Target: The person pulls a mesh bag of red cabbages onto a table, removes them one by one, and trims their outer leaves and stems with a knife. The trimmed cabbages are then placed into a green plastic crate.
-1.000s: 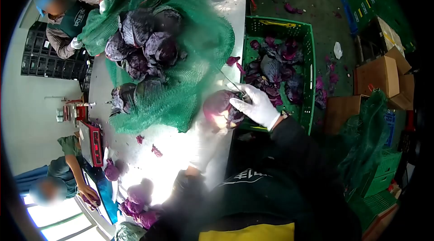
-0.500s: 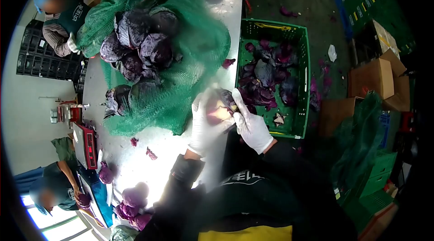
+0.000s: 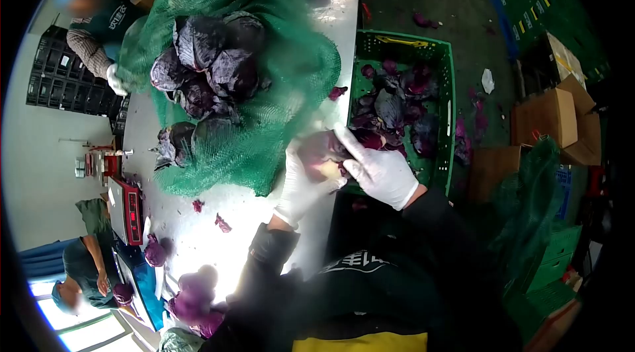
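A partly peeled red cabbage, its pale stem end towards me, is held over the table's edge. My left hand, in a white glove, is closed around it from the left and below. My right hand, also gloved, is at the cabbage's right side, index finger stretched along the upper leaves and thumb lower down. Its fingers close on the dark outer leaf there, though blur hides the exact grip. Behind my hands, several dark cabbages lie on a green mesh bag.
A green crate of loose leaves stands right of the metal table. Purple cabbages and a red scale are at left. Two co-workers stand across the table, one by the mesh. Cardboard boxes stand far right.
My right hand has shifted slightly right and turned, its index finger now straighter over the cabbage. The co-worker at top left has moved a gloved hand up onto the mesh.
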The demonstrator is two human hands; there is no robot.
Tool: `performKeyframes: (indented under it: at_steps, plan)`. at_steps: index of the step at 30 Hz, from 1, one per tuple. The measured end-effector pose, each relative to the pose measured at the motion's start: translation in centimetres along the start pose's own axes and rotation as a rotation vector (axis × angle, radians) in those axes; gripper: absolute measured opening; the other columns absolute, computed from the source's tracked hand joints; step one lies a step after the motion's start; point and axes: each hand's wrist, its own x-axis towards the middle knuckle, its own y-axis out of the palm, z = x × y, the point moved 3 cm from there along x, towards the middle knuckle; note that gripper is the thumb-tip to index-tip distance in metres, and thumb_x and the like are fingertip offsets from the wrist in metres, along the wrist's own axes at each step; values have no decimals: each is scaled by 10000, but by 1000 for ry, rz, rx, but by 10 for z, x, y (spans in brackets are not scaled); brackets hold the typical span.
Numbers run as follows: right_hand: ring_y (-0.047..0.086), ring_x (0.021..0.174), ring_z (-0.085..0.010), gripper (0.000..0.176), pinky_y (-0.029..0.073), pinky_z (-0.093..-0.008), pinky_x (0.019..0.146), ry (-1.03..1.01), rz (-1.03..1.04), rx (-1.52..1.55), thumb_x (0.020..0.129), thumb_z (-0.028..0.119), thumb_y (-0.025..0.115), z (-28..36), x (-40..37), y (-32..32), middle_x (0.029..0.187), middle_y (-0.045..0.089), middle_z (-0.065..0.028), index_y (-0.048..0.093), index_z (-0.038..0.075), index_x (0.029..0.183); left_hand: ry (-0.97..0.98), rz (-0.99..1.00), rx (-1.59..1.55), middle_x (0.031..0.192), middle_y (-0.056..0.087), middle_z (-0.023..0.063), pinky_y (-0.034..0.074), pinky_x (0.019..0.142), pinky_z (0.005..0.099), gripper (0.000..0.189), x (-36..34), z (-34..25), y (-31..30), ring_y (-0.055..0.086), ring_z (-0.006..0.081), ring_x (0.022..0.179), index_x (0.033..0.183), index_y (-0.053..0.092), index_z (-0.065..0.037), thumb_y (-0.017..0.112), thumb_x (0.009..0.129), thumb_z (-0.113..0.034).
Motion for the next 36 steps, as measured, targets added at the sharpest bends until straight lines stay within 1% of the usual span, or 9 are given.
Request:
performKeyframes:
  at_steps: [1,9,14,17,18,22,26,31,36]
  plan:
    - [643,623,-297,612,521,-387,582,54,155,-90,978,236,548,7,4,-4,852,696,-91,335,190,1550,27,33,33,1414,402,141,422,1090,395,1068,3,-2,2,445,254,1301,1500,181,-77,870,687,-8]
    - [666,643,-332,418,538,-431,560,-55,-103,-106,1025,331,471,-47,23,8,806,690,-137,501,233,1430,30,95,78,1427,403,155,376,1123,397,1034,23,-9,4,424,260,1325,1476,261,-35,902,668,-93]
    - [645,619,-291,409,528,-382,644,572,-33,475,1050,375,434,-110,26,12,796,690,-122,535,191,1401,208,100,90,1439,383,129,330,1163,399,1154,9,28,-8,403,250,1341,1519,196,-66,911,613,-43]
    - [699,847,-291,651,538,-365,752,260,2,262,896,503,670,-41,24,-1,957,698,-152,497,168,1426,-19,52,-196,1452,394,136,338,1159,407,1135,8,10,-6,409,258,1342,1522,186,-67,898,640,-35]
    - [703,892,-309,716,546,-388,763,87,-10,173,832,544,716,-27,27,0,991,692,-152,508,146,1390,-1,66,66,1479,390,142,334,1160,408,1116,10,6,-10,396,263,1363,1516,195,-55,895,647,-35]
    - [676,773,-350,457,554,-421,683,-156,-41,58,893,385,664,-31,33,0,891,683,-129,601,78,1226,142,230,217,1456,388,171,310,1163,425,1092,27,-6,-7,388,321,1361,1510,223,-25,903,662,-131]
    - [665,671,-330,317,534,-437,575,-198,-68,-233,860,242,649,-37,34,-2,811,671,-102,612,70,1124,92,203,420,1423,395,204,310,1149,440,1096,31,-17,1,372,330,1354,1491,280,3,917,638,-256]
    - [658,723,-410,180,535,-493,643,98,-118,-5,860,209,625,-55,53,6,768,663,-202,667,67,963,18,247,227,1367,443,183,361,1118,400,1012,40,-30,6,450,300,1283,1463,315,13,901,672,-217]
    - [658,785,-427,152,534,-494,700,212,-186,172,859,192,608,-59,50,9,805,669,-219,653,67,931,122,212,591,1457,353,183,293,1171,412,988,51,-16,-11,374,322,1349,1466,344,-11,897,668,-195]
